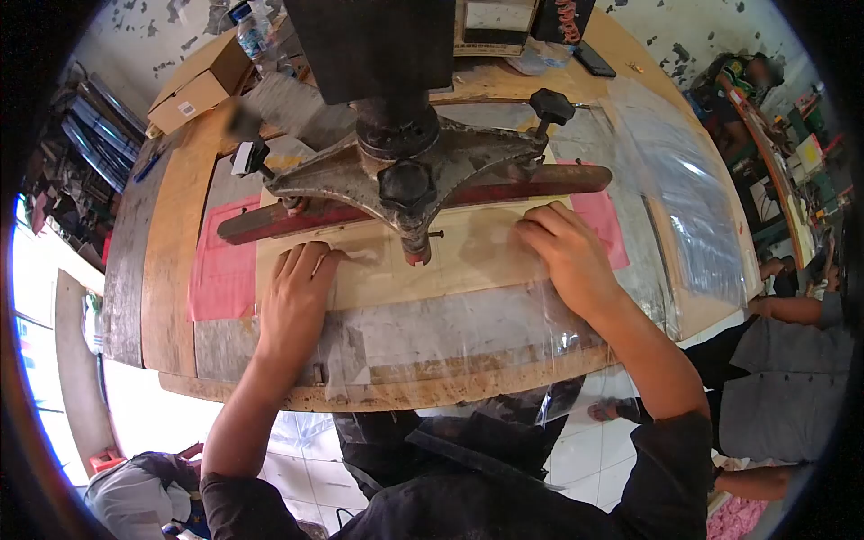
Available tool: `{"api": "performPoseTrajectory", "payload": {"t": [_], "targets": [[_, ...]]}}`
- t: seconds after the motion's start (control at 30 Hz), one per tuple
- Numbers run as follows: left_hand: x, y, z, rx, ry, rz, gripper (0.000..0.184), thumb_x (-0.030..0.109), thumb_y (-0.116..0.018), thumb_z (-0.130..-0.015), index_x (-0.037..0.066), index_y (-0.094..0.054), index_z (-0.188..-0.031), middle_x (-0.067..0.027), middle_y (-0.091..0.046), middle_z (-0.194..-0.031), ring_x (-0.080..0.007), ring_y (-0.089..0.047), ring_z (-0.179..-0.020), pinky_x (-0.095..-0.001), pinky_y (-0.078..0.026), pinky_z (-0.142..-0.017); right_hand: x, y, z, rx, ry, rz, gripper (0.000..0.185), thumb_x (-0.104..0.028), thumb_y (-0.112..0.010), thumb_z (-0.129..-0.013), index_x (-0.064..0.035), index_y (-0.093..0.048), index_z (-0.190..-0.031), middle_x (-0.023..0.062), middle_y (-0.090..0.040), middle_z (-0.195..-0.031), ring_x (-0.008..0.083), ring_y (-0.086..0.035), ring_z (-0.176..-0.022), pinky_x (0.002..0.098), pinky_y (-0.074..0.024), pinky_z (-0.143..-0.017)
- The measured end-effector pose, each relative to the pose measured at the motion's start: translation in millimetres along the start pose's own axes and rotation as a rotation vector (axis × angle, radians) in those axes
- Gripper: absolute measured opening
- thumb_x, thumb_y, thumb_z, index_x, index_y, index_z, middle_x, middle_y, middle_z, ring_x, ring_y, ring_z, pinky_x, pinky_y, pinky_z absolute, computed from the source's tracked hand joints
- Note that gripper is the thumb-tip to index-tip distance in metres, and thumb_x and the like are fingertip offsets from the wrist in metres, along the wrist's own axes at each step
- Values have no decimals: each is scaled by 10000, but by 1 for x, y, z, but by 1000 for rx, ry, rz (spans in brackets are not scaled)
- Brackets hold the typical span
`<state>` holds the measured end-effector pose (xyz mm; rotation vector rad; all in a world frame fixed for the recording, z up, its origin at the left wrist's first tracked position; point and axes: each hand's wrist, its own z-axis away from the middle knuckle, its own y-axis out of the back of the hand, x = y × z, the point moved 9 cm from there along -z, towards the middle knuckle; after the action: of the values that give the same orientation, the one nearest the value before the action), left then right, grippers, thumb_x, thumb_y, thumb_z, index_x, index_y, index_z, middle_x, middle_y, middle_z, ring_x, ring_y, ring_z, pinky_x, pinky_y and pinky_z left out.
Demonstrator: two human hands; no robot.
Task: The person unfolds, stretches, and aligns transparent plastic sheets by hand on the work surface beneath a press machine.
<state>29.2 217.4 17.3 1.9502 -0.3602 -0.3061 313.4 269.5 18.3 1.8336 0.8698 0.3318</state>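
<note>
Clear plastic film [432,337] lies over a pale yellowish sheet [396,283] and hangs past the table's front edge. My left hand [301,283] rests on the film at the sheet's left part, fingers bent and close together. At the sheet's right part, my right hand [562,247] has its fingers bent and pressed together on the film. Whether either hand pinches the film is hidden. Just beyond both hands, a metal press with a long bar [531,184] stands over the sheet. Pink sheets [220,279] show at both ends of the bar.
A cardboard box [198,85] and a bottle [247,31] stand at the back left. A phone [594,59] lies at the back right. Stacked clear plastic [693,207] covers the table's right side. Other people are at the right and lower left.
</note>
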Motion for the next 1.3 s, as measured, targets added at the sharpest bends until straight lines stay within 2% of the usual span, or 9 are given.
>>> {"api": "performPoseTrajectory", "payload": {"t": [0.13,0.17,0.23,0.3,0.4,0.47,0.8,1.1,1.3], "targets": [[-5,-8,6,-152,65,82,366,79,-652,-893,33,-677,-1255,-127,-658,-1235,-314,-633,-1161,-438,-525,-991,10,-2,5,-28,-37,-64,224,-69,-625,-939,-13,-731,-1128,97,-680,-1104,307,-649,-1105,427,-552,-947],[-3,-3,8,-151,66,83,366,79,-652,-893,33,-677,-1255,-127,-658,-1235,-314,-633,-1161,-438,-525,-991,14,-2,7,-60,-64,-102,256,-118,-645,-965,2,-724,-1177,124,-702,-1132,329,-660,-1107,438,-553,-951],[0,8,14,-201,152,193,427,123,-707,-908,30,-652,-1321,-165,-640,-1364,-367,-607,-1273,-486,-478,-1100,11,6,8,-96,-91,-139,303,-166,-665,-991,18,-717,-1227,151,-725,-1161,350,-671,-1109,450,-555,-956],[6,19,16,-220,126,191,483,185,-721,-924,39,-621,-1373,-172,-620,-1410,-378,-586,-1316,-504,-436,-1147,4,12,9,-220,-191,-171,458,-284,-718,-997,59,-684,-1299,232,-724,-1253,393,-676,-1175,462,-553,-1009],[12,16,17,-255,106,174,565,271,-730,-951,49,-571,-1445,-182,-590,-1472,-387,-547,-1387,-533,-364,-1215,-16,19,13,-166,-76,-87,521,-306,-730,-986,81,-658,-1328,286,-678,-1349,412,-655,-1262,465,-532,-1073],[13,9,20,-273,118,160,587,296,-725,-962,51,-551,-1466,-184,-579,-1488,-385,-529,-1415,-546,-332,-1236,-17,16,17,-166,-91,-81,506,-281,-721,-986,75,-651,-1339,280,-665,-1379,413,-643,-1290,469,-528,-1088],[14,-11,32,-266,106,3,483,211,-683,-1010,88,-610,-1471,-184,-529,-1532,-335,-478,-1485,-540,-389,-1217,-7,0,34,-59,-63,-24,398,-112,-681,-968,45,-654,-1333,224,-650,-1425,378,-633,-1320,474,-521,-1110],[11,-6,25,-224,164,72,483,135,-692,-990,82,-626,-1466,-182,-539,-1546,-386,-533,-1438,-553,-428,-1203,-2,-1,24,-60,-49,9,396,-138,-706,-972,32,-669,-1328,154,-669,-1421,327,-585,-1328,442,-496,-1124],[3,-7,18,-191,174,106,456,107,-700,-981,81,-658,-1434,-179,-549,-1530,-398,-565,-1392,-524,-473,-1166,5,-4,15,-54,-51,-39,372,-134,-711,-973,40,-682,-1300,158,-690,-1389,339,-594,-1304,439,-500,-1114]]}}
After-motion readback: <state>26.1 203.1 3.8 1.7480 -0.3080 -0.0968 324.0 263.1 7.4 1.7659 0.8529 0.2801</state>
